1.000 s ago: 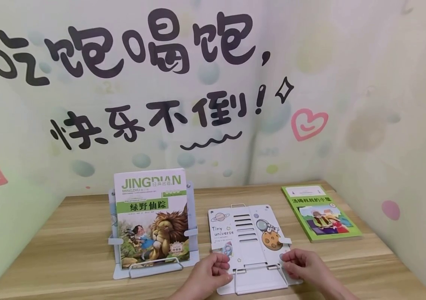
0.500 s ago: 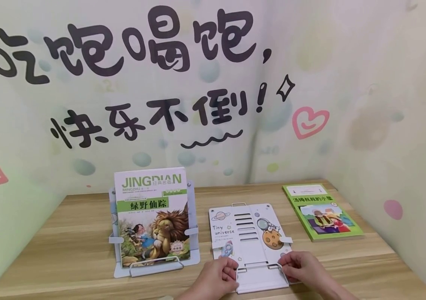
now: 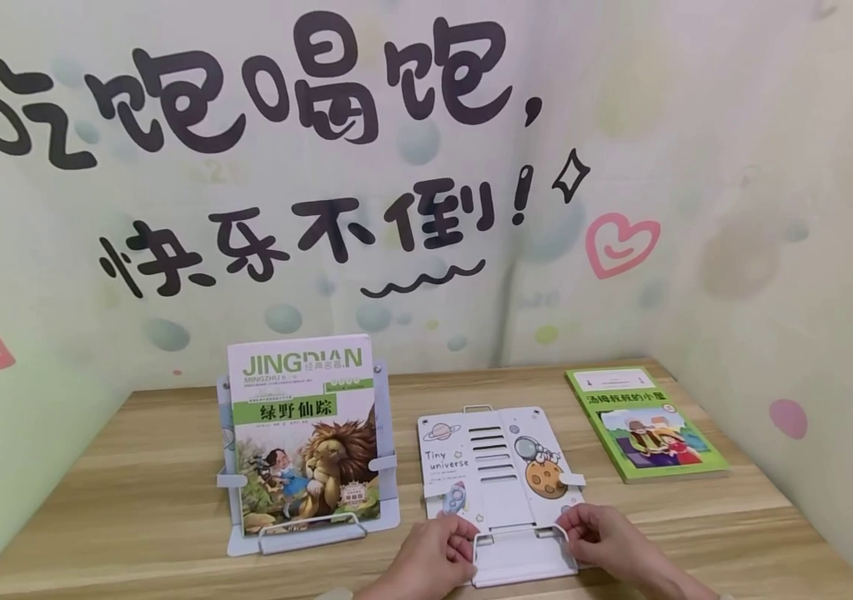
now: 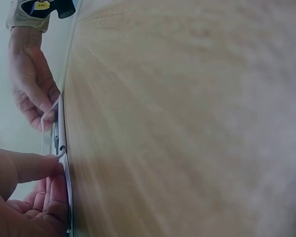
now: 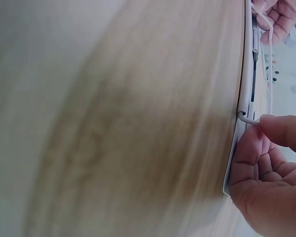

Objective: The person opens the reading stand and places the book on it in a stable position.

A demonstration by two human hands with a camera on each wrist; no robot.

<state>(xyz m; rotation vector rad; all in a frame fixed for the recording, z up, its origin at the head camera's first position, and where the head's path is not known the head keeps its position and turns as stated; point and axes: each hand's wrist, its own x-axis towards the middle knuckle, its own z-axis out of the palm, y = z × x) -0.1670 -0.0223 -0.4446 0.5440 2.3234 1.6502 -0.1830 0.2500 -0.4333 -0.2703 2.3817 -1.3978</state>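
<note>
The left hand (image 3: 434,557) and right hand (image 3: 612,542) pinch opposite ends of the wire page holder (image 5: 271,69), probably to steady it evenly, on the "Tiny universe" book stand (image 3: 504,500) lying flat toward the worktop's (image 3: 133,483) right edge; blurred wrist views leave finger pressure uncertain.

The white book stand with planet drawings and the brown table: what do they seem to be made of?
White rectangular book stand with planet drawings: probably painted metal, smooth; it looks thin, with cut slots and a bent wire bar.
Brown wood-grain table: wood or printed laminate, low sheen; long streaks show.
</note>
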